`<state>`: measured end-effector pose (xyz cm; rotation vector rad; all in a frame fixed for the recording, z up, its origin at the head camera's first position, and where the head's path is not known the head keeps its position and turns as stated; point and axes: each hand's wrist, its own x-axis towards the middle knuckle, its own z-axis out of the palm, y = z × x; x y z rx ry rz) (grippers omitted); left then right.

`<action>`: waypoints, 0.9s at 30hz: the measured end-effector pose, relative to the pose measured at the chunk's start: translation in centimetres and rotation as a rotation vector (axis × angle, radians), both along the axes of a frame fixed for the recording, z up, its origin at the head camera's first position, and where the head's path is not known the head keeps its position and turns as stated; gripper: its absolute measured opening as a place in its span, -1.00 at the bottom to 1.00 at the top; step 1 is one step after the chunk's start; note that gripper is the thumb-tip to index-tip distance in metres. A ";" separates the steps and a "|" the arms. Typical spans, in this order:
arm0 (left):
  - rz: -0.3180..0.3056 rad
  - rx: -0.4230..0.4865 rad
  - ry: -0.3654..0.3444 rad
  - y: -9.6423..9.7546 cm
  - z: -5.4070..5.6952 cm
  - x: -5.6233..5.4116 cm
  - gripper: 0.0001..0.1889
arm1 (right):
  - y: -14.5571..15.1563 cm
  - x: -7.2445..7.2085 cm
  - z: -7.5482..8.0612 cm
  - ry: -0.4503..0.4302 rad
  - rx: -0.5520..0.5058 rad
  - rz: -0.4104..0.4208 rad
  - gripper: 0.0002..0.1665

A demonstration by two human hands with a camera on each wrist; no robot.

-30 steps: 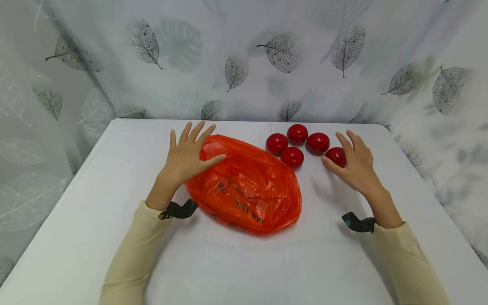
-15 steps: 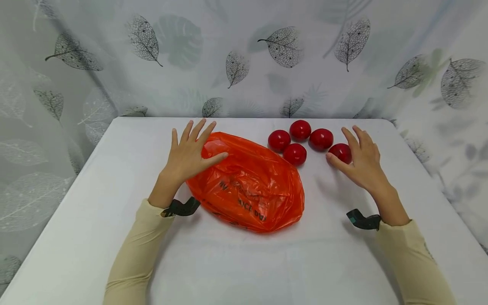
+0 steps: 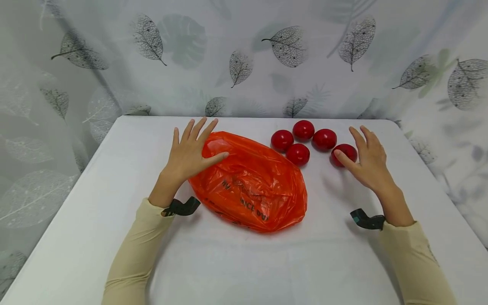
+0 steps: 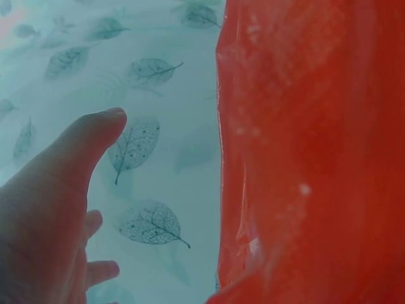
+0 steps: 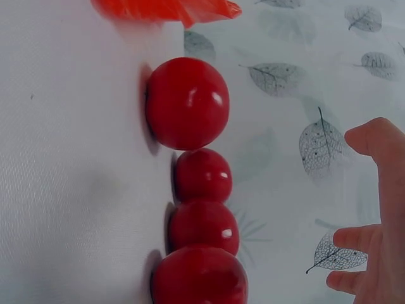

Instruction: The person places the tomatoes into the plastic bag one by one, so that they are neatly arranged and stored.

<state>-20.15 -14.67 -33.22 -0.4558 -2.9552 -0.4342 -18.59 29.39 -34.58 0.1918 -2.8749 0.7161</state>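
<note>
Hovering with fingers spread apart, on left hand point(image 3: 186, 157) beside a crumpled orange plastic bag point(image 3: 253, 186) atop a white table point(image 3: 248, 267), on right hand point(image 3: 369, 164) near five glossy red fruits point(image 3: 298, 155).

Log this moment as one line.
left hand: empty, near orange bag | right hand: empty, near rightmost red ball | four more red balls: clustered beside bag

A pale grey fabric curtain point(image 3: 167, 93) hangs behind the flat white table point(image 3: 244, 267) and also along its left and right sides. Behind the table, this curtain carries dark net-veined leaf prints point(image 3: 288, 47) and one pale green split-leaf print point(image 3: 184, 41).
</note>
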 end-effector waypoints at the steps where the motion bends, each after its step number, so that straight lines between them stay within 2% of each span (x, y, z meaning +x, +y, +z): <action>1: 0.001 0.001 0.000 0.0 0.0 0.0 -0.06 | 0.0 0.0 0.0 0.000 0.000 -0.001 -0.02; 12: 0.022 -0.009 0.012 -0.8 -0.3 0.6 -0.08 | 0.0 0.0 -0.3 -0.024 -0.025 -0.013 0.03; 20: 0.046 -0.005 -0.001 -1.5 -0.8 0.7 -0.10 | 0.4 -0.1 -1.1 -0.082 -0.040 -0.032 0.11; 27: 0.074 0.076 -0.042 -2.2 -1.7 0.6 -0.17 | 0.7 -0.6 -1.8 -0.088 -0.083 -0.011 0.10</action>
